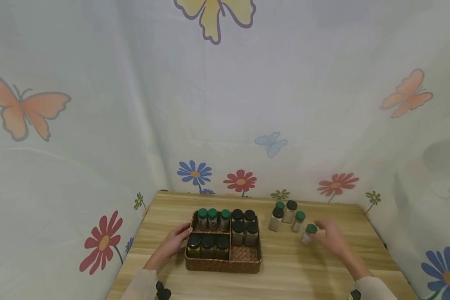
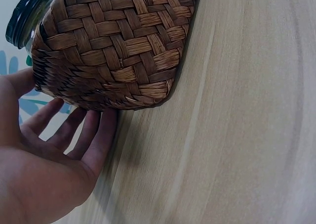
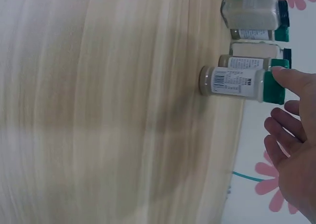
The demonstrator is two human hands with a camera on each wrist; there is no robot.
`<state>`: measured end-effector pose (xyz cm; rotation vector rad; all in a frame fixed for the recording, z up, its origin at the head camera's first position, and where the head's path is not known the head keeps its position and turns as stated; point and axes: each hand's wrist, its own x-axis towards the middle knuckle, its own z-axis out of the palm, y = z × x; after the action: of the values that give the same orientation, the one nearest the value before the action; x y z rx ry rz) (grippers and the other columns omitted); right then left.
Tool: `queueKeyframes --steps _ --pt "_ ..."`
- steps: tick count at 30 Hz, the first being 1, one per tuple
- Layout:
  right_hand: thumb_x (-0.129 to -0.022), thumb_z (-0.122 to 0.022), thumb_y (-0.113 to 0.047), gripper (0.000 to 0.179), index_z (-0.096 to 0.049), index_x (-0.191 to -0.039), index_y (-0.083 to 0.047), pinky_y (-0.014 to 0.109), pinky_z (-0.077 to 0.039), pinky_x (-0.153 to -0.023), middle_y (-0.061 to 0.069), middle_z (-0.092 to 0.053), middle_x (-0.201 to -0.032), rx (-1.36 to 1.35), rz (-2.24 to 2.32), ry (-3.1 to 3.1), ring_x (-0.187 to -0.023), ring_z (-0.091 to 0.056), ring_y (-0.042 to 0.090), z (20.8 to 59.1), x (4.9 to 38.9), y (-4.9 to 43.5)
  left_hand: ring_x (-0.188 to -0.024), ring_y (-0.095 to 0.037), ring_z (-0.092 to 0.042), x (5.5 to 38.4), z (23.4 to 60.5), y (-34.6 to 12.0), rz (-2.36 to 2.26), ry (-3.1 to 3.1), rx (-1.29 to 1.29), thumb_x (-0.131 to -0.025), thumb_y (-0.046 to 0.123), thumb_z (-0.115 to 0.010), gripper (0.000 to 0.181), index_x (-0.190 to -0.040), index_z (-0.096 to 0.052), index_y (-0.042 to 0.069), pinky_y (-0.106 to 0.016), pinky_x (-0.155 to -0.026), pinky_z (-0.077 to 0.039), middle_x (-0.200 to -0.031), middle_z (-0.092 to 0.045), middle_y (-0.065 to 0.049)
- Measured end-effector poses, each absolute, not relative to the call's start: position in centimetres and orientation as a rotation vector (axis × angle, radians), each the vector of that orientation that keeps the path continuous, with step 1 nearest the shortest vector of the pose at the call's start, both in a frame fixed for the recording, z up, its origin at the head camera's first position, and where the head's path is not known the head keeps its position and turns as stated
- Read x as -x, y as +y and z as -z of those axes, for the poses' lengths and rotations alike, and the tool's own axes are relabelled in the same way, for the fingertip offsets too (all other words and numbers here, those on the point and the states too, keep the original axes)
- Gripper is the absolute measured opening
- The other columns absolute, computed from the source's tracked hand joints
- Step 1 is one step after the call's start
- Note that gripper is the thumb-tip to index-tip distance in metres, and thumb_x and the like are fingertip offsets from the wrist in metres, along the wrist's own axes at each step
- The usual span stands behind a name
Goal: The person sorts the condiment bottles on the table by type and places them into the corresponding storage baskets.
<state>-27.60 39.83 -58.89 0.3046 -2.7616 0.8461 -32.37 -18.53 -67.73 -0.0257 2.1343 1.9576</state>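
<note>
My left hand (image 1: 176, 238) rests against the left side of a brown woven basket (image 2: 118, 46), fingertips on its wall and thumb by the rim. Inside the basket, three green-capped spice jars (image 1: 212, 218) stand in the back left compartment. Three black-lidded jars (image 1: 208, 247) fill the front left one, and several more black-lidded jars (image 1: 238, 233) stand on the right side. My right hand (image 1: 331, 237) is at a green-capped spice jar (image 3: 234, 82) on the table. Its thumb touches the cap, while the other fingers are loosely bent and apart from it.
Behind that jar stand another green-capped jar (image 1: 298, 222), two black-lidded jars (image 1: 276, 219) and a partly hidden green-capped jar (image 1: 279, 205). Bare weave (image 1: 243, 253) shows in the front right of the basket. A curtain (image 1: 225, 104) with flowers and butterflies surrounds the wooden table (image 1: 285, 275).
</note>
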Motion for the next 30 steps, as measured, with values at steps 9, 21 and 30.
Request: queueKeyframes --steps 9,21,30 --pt "-0.093 -0.081 -0.01 0.047 -0.062 -0.131 0.011 0.061 -0.058 -0.092 0.023 -0.071 -0.118 -0.252 -0.999 -2.736 -0.109 -0.068 0.042 60.7 28.3 39.9 -0.143 -0.047 -0.048 32.4 67.6 -18.9 -1.951 2.133 0.028 -0.111 0.033 -0.059 0.058 -0.158 -0.046 0.003 -0.055 -0.098 -0.059 -0.158 -0.048 -0.026" --pt "-0.093 -0.081 -0.007 0.039 -0.065 -0.125 0.008 0.059 -0.059 -0.091 0.02 -0.073 -0.114 -0.225 -1.015 -2.739 -0.106 -0.069 0.039 60.1 28.4 39.3 -0.145 -0.047 -0.046 32.3 67.4 -18.8 -1.945 2.133 0.041 -0.111 0.036 -0.058 0.06 -0.159 -0.045 0.002 -0.056 -0.102 -0.056 -0.159 -0.046 -0.026" --pt "-0.091 -0.086 -0.02 0.034 -0.074 -0.118 -0.004 0.054 -0.06 -0.087 0.004 -0.076 -0.104 -0.396 -0.818 -2.776 -0.097 -0.071 0.027 57.0 28.6 35.5 -0.141 -0.048 -0.05 31.9 67.3 -18.3 -1.965 2.137 0.008 -0.111 0.034 -0.057 0.06 -0.158 -0.044 -0.001 -0.055 -0.098 -0.059 -0.156 -0.048 -0.029"
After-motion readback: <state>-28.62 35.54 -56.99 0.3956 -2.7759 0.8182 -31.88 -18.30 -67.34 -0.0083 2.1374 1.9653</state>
